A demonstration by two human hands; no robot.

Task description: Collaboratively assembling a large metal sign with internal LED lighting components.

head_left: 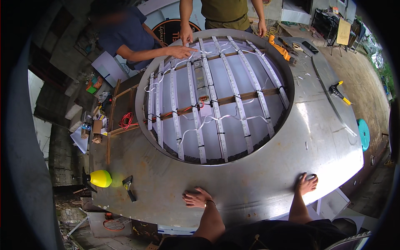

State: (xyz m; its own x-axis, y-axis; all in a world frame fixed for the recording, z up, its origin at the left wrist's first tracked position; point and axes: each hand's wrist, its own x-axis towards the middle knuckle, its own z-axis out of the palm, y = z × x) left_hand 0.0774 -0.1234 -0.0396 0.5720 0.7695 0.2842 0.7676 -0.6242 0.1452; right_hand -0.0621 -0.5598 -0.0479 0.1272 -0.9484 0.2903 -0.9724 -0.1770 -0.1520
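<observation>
Lightbox (213, 98) sits at the table (250, 183), beyond my left hand (198, 198) and right hand (307, 184), fingers apart, gripping nothing; sorting its wires (189, 130) seems the step, next move calling for careful routing.

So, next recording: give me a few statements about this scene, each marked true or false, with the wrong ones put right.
1. The person's left hand rests on the metal table. True.
2. The person's right hand is holding the black-and-yellow tool. False: that hand rests on the table, and the tool lies apart from it, farther off.
3. Several light strips run across the inside of the round metal ring. True.
4. The yellow spray bottle is to the right of both of the person's hands. False: it is to the left of both, near the table's left edge.
5. A co-worker's hand reaches over the far part of the ring. True.
</observation>
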